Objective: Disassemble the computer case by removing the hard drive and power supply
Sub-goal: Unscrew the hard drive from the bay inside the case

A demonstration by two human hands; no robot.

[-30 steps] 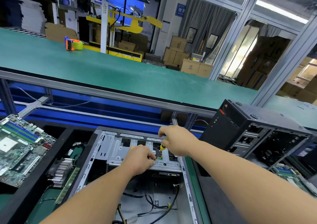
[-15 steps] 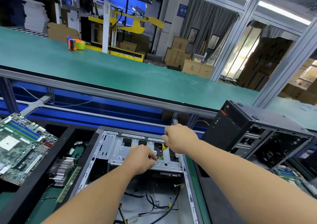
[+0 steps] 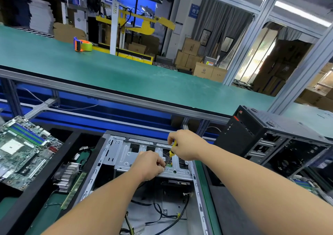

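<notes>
Lower bench (image 3: 207,189): green mat; open computer case (image 3: 115,153) lies on it, with a motherboard (image 3: 21,151) at left and a black tower case (image 3: 261,133) at right. Upper green bench (image 3: 126,76) carries an orange tape dispenser (image 3: 82,44) near its far edge.

Bright, even light falls from ceiling tube lights (image 3: 299,12) in the upper right of the frame. A window (image 3: 259,54) at right is blown out with glare. Straight rails bow toward the edges from wide-angle distortion. The upper left background sits dim; shadows are soft.
</notes>
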